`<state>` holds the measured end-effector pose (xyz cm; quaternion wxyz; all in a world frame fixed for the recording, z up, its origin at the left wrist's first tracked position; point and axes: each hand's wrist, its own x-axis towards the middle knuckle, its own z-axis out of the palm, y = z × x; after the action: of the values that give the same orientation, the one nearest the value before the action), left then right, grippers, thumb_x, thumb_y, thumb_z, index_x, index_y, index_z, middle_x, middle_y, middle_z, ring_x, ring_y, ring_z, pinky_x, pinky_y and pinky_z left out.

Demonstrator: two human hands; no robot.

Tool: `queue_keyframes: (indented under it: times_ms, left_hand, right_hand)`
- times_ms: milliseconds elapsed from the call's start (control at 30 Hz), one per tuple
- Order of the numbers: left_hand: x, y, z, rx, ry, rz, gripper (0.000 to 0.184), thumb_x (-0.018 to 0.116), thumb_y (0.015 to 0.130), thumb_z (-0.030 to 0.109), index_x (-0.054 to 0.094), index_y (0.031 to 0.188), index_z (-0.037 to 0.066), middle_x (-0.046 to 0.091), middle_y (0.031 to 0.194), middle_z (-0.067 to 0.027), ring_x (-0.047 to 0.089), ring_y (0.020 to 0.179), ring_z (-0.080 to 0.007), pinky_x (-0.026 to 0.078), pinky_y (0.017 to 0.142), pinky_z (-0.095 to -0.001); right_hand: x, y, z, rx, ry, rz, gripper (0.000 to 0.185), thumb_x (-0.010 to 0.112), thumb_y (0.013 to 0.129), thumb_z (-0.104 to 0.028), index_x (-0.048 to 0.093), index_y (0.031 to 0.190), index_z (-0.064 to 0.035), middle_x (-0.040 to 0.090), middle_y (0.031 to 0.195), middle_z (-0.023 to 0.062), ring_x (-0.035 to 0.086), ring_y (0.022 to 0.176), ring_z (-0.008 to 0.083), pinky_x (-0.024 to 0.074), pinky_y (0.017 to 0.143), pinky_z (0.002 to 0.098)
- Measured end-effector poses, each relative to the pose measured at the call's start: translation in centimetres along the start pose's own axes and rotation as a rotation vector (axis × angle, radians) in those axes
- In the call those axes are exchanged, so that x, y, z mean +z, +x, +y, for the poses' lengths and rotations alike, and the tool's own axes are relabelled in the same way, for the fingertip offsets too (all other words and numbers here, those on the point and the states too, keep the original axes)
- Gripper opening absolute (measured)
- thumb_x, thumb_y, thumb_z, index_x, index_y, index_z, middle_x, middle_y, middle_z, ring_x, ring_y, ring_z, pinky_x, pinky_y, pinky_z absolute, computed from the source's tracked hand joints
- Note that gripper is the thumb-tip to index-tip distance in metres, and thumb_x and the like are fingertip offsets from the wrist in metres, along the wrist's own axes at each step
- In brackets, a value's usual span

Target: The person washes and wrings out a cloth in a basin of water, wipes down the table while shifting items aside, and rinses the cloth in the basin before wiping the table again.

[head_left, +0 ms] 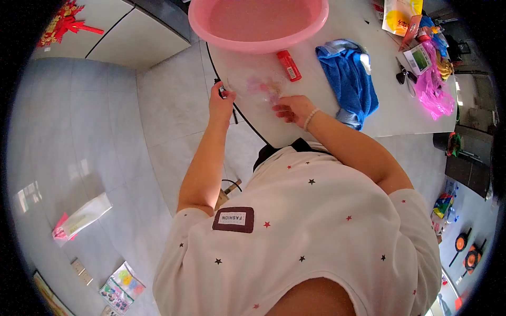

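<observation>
My left hand (221, 102) is closed over the table's near left edge, its fingers around a small dark object (223, 92) that is mostly hidden. To its right lies a clear plastic bag (263, 85) with small pink and pale coloured pieces showing through. My right hand (294, 109), with a beaded bracelet on the wrist, has its fingers closed at the bag's near right corner. Just beyond the bag, a red packet (289, 66) with a white label rests on the table.
A pink basin (258, 26) stands at the far edge of the white table (390, 116). A blue towel (348, 81) lies right of my right hand. Farther right are black-handled scissors (406, 75), a bright pink plastic bag (435, 89) and a yellow packet (401, 17).
</observation>
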<state>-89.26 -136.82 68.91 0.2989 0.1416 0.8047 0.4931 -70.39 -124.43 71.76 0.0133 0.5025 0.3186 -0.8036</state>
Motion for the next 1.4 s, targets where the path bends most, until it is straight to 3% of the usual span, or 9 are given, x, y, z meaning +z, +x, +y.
queue_keyframes:
  times_ms: [200,400,700,900,1000,1100,1200,1300,1400]
  left_hand:
    - [0.5,-2.9,0.2,-0.173,-0.242,-0.035,0.045,0.066,0.073,-0.002,0.042,0.111,0.004,0.055,0.077,-0.0065,0.048,0.055,-0.0114,0.035,0.044,-0.0240]
    - [0.2,-6.5,0.4,-0.231,-0.459,-0.179,0.046,0.062,0.073,-0.007,0.043,0.114,0.002,0.055,0.072,-0.0073,0.049,0.053,-0.0132,0.036,0.044,-0.0256]
    - [5.1,-11.8,-0.3,-0.236,-0.780,-0.116,0.084,0.064,0.075,-0.005,0.014,0.141,0.013,0.056,0.089,-0.0126,0.057,0.071,-0.0200,0.047,0.059,-0.0320]
    - [8.0,-13.5,-1.7,-0.285,-0.917,-0.122,0.039,0.061,0.083,0.003,0.040,0.116,0.007,0.056,0.084,-0.0115,0.057,0.068,-0.0219,0.047,0.060,-0.0353]
    - [8.8,-13.9,-1.9,-0.254,-0.889,-0.101,0.026,0.059,0.086,0.006,0.044,0.107,0.003,0.056,0.081,-0.0117,0.057,0.065,-0.0225,0.048,0.057,-0.0358]
    - [9.3,-14.3,-1.3,-0.231,-0.842,-0.055,0.020,0.055,0.089,0.009,0.046,0.104,0.001,0.057,0.080,-0.0132,0.059,0.067,-0.0240,0.052,0.061,-0.0375]
    - [9.8,-14.7,-0.4,-0.237,-0.865,-0.036,0.019,0.054,0.090,0.010,0.046,0.104,-0.001,0.058,0.081,-0.0146,0.061,0.070,-0.0260,0.056,0.069,-0.0400]
    - [10.5,-15.2,0.0,-0.217,-0.910,-0.035,0.021,0.054,0.090,0.010,0.045,0.106,-0.001,0.058,0.084,-0.0148,0.061,0.072,-0.0257,0.056,0.070,-0.0399]
    - [10.8,-15.6,0.4,-0.211,-0.944,-0.017,0.028,0.055,0.089,0.006,0.042,0.112,-0.001,0.057,0.088,-0.0153,0.061,0.075,-0.0251,0.055,0.073,-0.0385]
  right_hand:
    - [-1.8,-0.1,0.7,-0.049,-0.027,0.121,0.017,0.058,0.084,-0.024,0.060,0.076,-0.0093,0.060,0.067,0.0046,0.057,0.055,0.0153,0.0436,0.047,0.0278]
    - [-4.6,-1.2,1.6,-0.276,-0.370,0.156,0.018,0.054,0.083,-0.022,0.058,0.075,-0.0058,0.060,0.066,0.0068,0.057,0.054,0.0171,0.0454,0.043,0.0304]
    - [-5.2,-3.3,1.6,-0.049,-0.187,0.111,0.020,0.052,0.086,-0.022,0.059,0.085,-0.0026,0.066,0.075,0.0118,0.066,0.066,0.0218,0.0530,0.053,0.0322]
    - [-4.9,-4.5,1.7,-0.132,-0.290,-0.005,0.020,0.060,0.084,-0.024,0.058,0.083,-0.0047,0.067,0.079,0.0100,0.065,0.065,0.0181,0.0508,0.055,0.0312]
    - [-5.9,-4.8,1.2,-0.265,-0.871,0.063,0.022,0.065,0.081,-0.025,0.059,0.076,-0.0047,0.066,0.080,0.0087,0.063,0.066,0.0188,0.0501,0.057,0.0317]
    - [-7.6,-6.2,2.2,-1.154,-1.498,0.176,0.017,0.062,0.081,-0.025,0.061,0.086,-0.0086,0.061,0.079,0.0066,0.060,0.078,0.0235,0.0503,0.063,0.0341]
    - [-8.3,-5.6,3.2,-1.542,-1.461,-0.011,0.015,0.064,0.078,-0.026,0.062,0.084,-0.0121,0.059,0.084,0.0047,0.057,0.090,0.0254,0.0505,0.070,0.0361]
    - [-7.7,-5.4,3.1,-1.658,-1.524,-0.009,0.013,0.064,0.077,-0.023,0.062,0.084,-0.0123,0.059,0.087,0.0040,0.057,0.091,0.0237,0.0512,0.071,0.0348]
    - [-7.2,-5.0,2.4,-1.770,-1.509,-0.004,0.014,0.071,0.071,-0.015,0.062,0.081,-0.0095,0.059,0.080,0.0046,0.056,0.076,0.0226,0.0497,0.063,0.0325]
